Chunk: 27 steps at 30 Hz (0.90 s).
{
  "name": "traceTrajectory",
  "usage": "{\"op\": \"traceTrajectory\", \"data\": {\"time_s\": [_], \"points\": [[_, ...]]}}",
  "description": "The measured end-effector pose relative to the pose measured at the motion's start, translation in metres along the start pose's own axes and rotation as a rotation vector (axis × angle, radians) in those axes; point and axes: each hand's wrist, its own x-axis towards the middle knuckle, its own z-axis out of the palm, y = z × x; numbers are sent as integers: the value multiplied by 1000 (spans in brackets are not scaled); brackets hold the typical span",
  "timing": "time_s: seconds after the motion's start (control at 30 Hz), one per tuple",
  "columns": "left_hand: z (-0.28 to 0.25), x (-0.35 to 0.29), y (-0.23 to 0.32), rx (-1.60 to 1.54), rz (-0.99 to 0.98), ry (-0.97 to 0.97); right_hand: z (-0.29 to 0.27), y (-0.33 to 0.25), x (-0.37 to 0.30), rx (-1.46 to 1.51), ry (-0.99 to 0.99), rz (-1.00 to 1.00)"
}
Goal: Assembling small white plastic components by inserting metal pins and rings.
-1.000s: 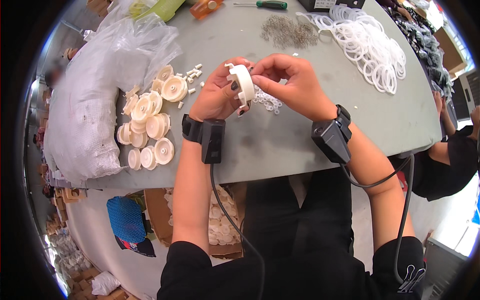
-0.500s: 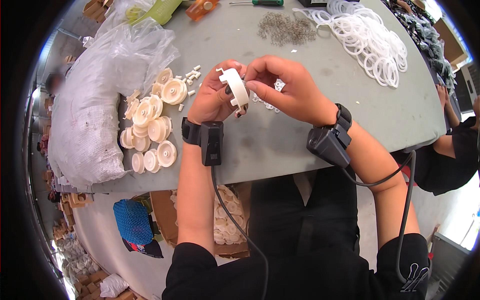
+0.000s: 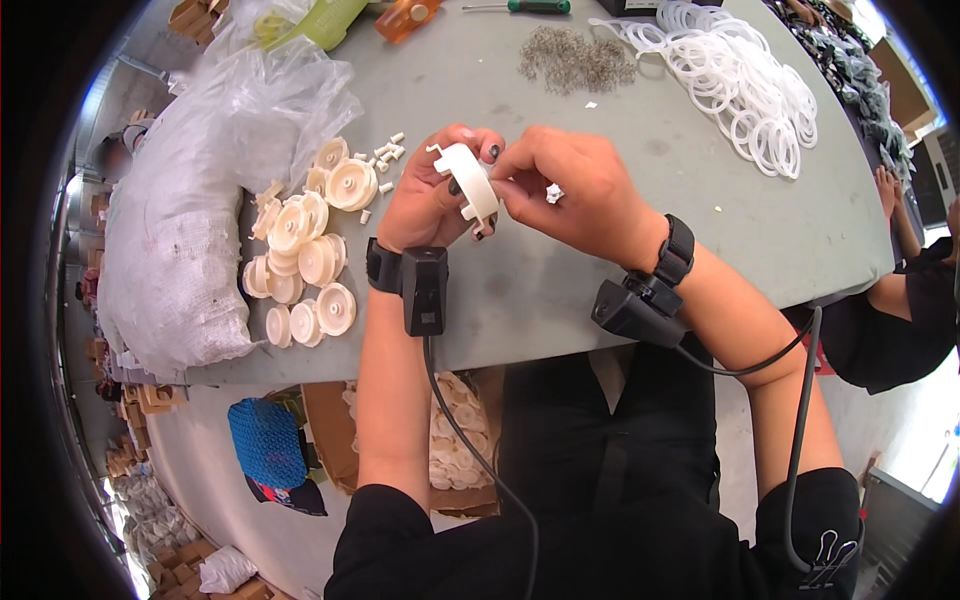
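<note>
My left hand [image 3: 412, 208] is closed around a round white plastic cap [image 3: 470, 182] with small tabs on its rim. The cap is tilted on edge, and its inner face is turned out of sight. My right hand [image 3: 590, 190] has thumb and forefinger pinched together at the cap's right side; anything between the fingertips is too small or hidden to make out. Just beyond that thumb, a few small white pieces [image 3: 554, 193] show on the table. Left of my left hand lies a pile of cream-coloured round plastic caps [image 3: 288, 228], with several small white pegs [image 3: 384, 157] beside it.
White rings [image 3: 745, 95] are heaped at the far right, near a tangle of small metal springs [image 3: 575, 60]. A green-handled screwdriver [image 3: 535, 6] and an orange bottle [image 3: 408, 15] lie at the back. A white woven sack [image 3: 165, 240] fills the table's left side. Below stands a carton [image 3: 328, 425] of white parts.
My right hand has turned and dropped slightly, its fingers more curled and its wrist nearer to me. The cap in my left hand has tilted a little.
</note>
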Motion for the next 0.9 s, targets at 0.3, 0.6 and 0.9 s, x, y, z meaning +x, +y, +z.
{"op": "traceTrajectory", "data": {"time_s": [0.3,0.6,0.9], "points": [[8,4,-4,-54,22,-31,0,-3,-2,40,32,-30],[5,-2,1,-31,9,35,0,7,-8,158,-17,180],[-9,-9,22,417,0,538,-4,45,-3,119,174,544]]}}
